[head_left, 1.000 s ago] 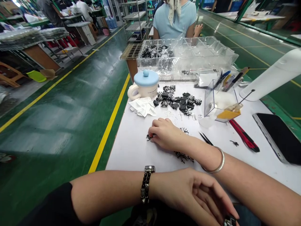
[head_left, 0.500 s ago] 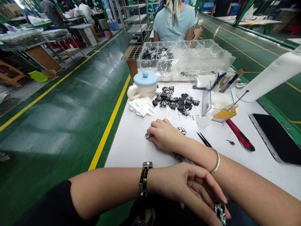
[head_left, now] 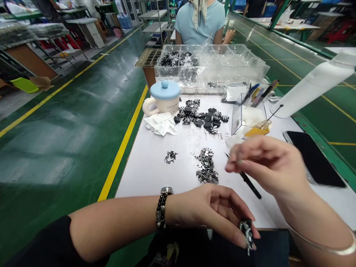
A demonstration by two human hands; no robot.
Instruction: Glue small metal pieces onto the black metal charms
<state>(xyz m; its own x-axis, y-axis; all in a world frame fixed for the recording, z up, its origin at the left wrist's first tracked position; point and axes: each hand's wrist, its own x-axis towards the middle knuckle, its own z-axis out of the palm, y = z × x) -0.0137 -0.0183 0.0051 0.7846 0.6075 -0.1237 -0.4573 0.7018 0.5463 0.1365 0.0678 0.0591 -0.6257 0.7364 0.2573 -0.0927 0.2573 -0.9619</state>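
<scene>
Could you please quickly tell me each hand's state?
Left hand: holding a small, oblong black-and-silver part.
Right hand: pinched closed; whether holding anything cannot be told.

Mug [head_left: 166, 106] cream, lid [head_left: 165, 92] pale blue; held piece [head_left: 246, 229] before it, black and silver; scarf [head_left: 199, 11] beyond the mug, cream, dark-dotted.

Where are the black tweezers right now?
In the head view, the tweezers lie on the white tabletop, right of the silvery parts pile, partly hidden behind the right hand.

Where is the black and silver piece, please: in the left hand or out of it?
In: the left hand holds the black and silver piece between thumb and fingers, one end sticking out below.
</scene>
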